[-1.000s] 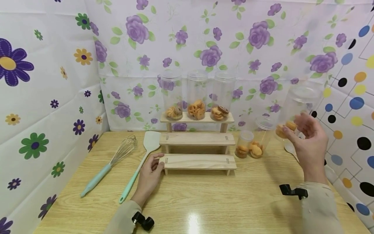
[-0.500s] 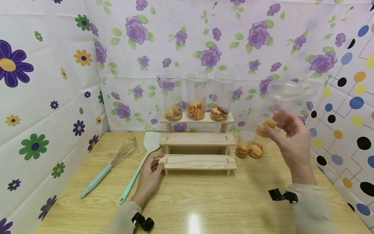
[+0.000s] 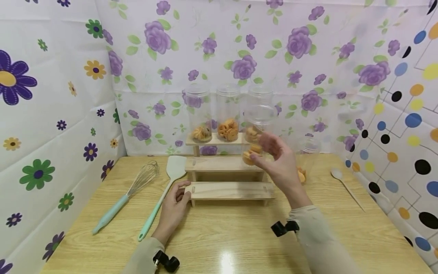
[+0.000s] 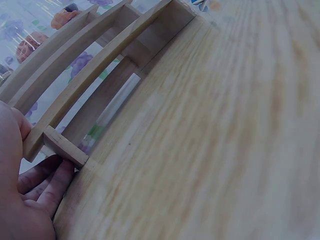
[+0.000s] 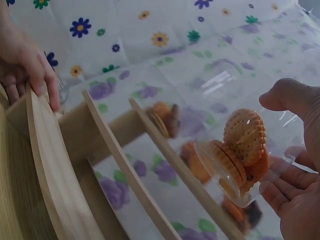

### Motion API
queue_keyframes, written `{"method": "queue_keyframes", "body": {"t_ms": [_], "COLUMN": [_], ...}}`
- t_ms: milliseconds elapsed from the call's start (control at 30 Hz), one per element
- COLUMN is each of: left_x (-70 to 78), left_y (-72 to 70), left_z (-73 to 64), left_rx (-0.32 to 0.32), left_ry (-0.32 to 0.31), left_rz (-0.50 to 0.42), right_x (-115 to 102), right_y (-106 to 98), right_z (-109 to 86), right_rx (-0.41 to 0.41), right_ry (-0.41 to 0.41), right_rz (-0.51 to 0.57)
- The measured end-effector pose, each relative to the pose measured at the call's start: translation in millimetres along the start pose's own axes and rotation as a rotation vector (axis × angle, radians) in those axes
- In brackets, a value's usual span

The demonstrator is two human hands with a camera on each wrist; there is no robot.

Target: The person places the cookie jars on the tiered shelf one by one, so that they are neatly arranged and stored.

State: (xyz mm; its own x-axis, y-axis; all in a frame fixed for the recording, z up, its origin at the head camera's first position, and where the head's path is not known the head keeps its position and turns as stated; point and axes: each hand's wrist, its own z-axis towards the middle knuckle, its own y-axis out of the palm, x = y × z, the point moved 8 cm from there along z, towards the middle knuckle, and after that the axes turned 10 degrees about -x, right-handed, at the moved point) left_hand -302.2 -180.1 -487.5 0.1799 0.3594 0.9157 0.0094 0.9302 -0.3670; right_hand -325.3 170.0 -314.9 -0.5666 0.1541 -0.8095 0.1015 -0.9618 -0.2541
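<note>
My right hand (image 3: pixel 282 165) holds a clear lidded jar (image 3: pixel 251 155) of sandwich crackers, raised before the right part of a three-tier wooden stand (image 3: pixel 226 190). In the right wrist view the jar (image 5: pixel 245 155) tilts across the picture, thumb on one side and fingers on the other. My left hand (image 3: pixel 173 207) grips the left end of the stand's lowest shelf; the left wrist view has its fingers (image 4: pixel 55 182) against the shelf's leg. Clear jars with cookies line the top shelf: a left one (image 3: pixel 200 131), a middle one (image 3: pixel 227 127), and a right one partly behind the held jar.
Left of the stand lie a whisk (image 3: pixel 128 194) and a white spatula (image 3: pixel 176 167) with a green handle. Behind my right hand stands another clear cookie jar (image 3: pixel 309 152), partly covered. A spoon (image 3: pixel 337 174) lies at the right. Patterned cloths wall in the table.
My right hand has carried the cracker jar leftward from the right side to before the stand, uncovering the spoon. The left hand keeps its grip on the shelf end.
</note>
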Motion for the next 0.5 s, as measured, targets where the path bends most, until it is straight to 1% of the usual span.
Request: {"method": "queue_keyframes", "body": {"t_ms": [133,267,400,500], "left_x": [-1.8,-0.4,0.4,-0.6], "left_y": [-0.2,-1.3,-1.8,-2.6], "left_z": [0.4,0.6,1.0,1.1], "left_rx": [0.001,0.009,0.012,0.021], "left_ry": [0.007,0.025,0.029,0.024], "left_rz": [-0.004,-0.001,-0.003,-0.002], "right_x": [0.2,-2.0,0.1,4.1], "right_y": [30.1,59.6,86.7,105.2], "right_z": [13.5,27.0,38.0,43.8], "right_rx": [-0.036,-0.071,-0.093,-0.106], "right_ry": [0.019,0.004,0.007,0.025], "right_rz": [0.037,0.086,0.099,0.097]}}
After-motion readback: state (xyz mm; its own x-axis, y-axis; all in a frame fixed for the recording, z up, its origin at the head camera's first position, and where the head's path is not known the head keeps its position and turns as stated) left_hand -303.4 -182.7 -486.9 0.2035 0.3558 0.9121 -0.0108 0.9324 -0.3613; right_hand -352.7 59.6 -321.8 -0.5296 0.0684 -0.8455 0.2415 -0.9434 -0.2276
